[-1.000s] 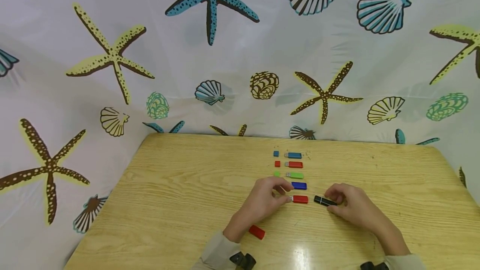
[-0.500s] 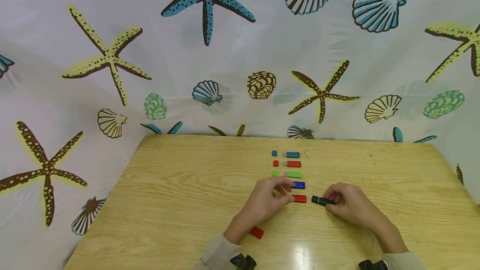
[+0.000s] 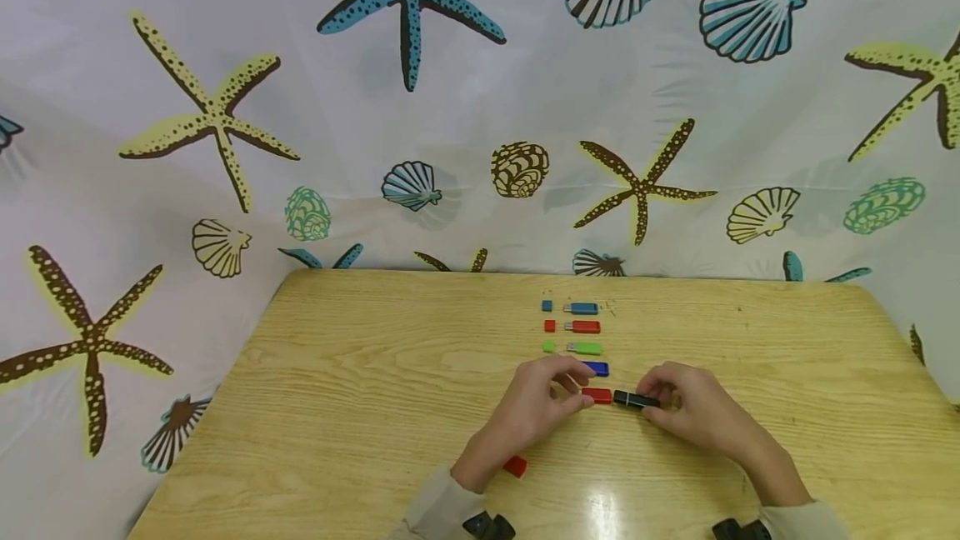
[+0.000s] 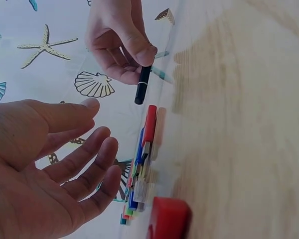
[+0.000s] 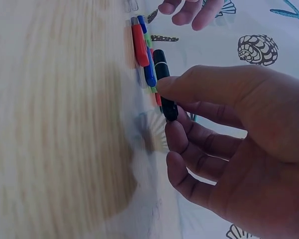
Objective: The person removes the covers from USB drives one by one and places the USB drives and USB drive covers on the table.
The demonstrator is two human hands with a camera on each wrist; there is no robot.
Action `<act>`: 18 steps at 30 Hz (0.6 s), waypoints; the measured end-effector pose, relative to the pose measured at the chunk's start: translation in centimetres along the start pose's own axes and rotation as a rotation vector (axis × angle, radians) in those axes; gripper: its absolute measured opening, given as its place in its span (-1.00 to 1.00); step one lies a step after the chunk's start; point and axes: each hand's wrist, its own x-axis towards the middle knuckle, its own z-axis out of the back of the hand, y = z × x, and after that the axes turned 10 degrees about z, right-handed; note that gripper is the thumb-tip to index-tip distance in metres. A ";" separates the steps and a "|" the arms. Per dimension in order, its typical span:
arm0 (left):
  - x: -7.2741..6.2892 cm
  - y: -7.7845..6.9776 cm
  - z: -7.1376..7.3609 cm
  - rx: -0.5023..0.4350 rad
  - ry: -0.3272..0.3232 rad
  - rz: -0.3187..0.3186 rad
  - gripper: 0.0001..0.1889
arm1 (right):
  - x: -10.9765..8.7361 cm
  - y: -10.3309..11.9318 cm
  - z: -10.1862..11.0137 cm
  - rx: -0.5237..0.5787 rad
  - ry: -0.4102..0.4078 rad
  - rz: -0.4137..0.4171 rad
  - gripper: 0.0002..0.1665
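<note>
My right hand (image 3: 693,407) pinches a black USB stick (image 5: 162,64) with a pale ring, between thumb and fingers. In the head view the black stick lies nearly level, its left end close to the right end of a red USB stick (image 3: 600,396). My left hand (image 4: 45,164) has its fingers loosely bent, and the left wrist view shows nothing between them. From above, the left thumb overlaps the red stick's left end. Just behind is a dark blue USB stick (image 3: 598,368), its left part hidden by the left fingers.
Farther back lie a green stick (image 3: 587,348), a red stick (image 3: 585,327) and a blue stick (image 3: 583,308), uncapped, with small matching caps (image 3: 550,326) to their left. Another red piece (image 3: 516,466) lies beside the left wrist. A shell-patterned cloth (image 3: 450,215) hangs behind the table.
My right hand has moved left with the black USB stick, narrowing its gap to the red one. My left hand has shifted slightly right. The head view has turned a little.
</note>
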 end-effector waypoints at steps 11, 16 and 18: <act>-0.2 -0.4 -0.7 -0.035 0.016 -0.017 -0.75 | 0.2 0.8 0.0 0.017 0.007 0.031 -0.83; -0.3 -0.3 -1.1 -0.065 0.032 -0.031 -0.77 | 0.3 1.1 -0.1 0.015 0.006 0.035 -0.82; -0.2 -0.3 -1.3 -0.074 0.036 -0.031 -0.78 | 0.3 1.3 0.0 0.019 0.007 0.036 -0.82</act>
